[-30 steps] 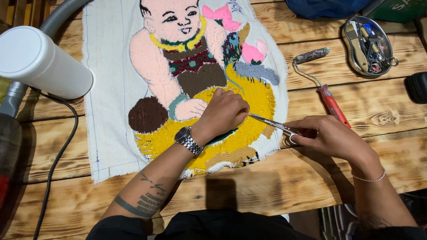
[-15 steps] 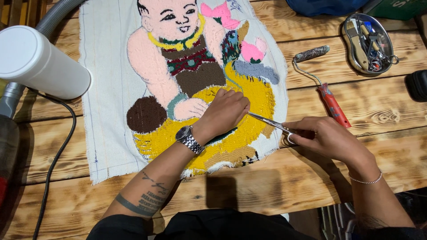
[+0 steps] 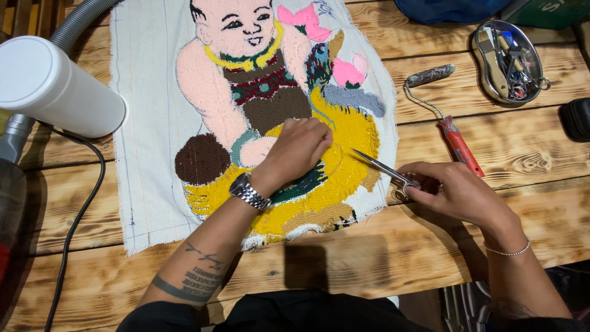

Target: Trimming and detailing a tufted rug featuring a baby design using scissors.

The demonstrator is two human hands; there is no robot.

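While right hand (image 3: 458,193) grips scissors (image 3: 384,169) now lifted clear, left hand (image 3: 295,147) flat, slid up rug (image 3: 344,154)

bare wood (image 3: 381,258) btwn forearms, roller (image 3: 444,117) blocks rt, white cylinder (image 3: 55,86) lft

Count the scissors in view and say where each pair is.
2 that I can make out: scissors in the right hand, over the tufted cloth; a small pair in the metal tray. More may be hidden there.

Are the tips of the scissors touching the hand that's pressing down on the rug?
Apart. The head view shows yellow pile of the tufted rug between the scissors tips and the left hand.
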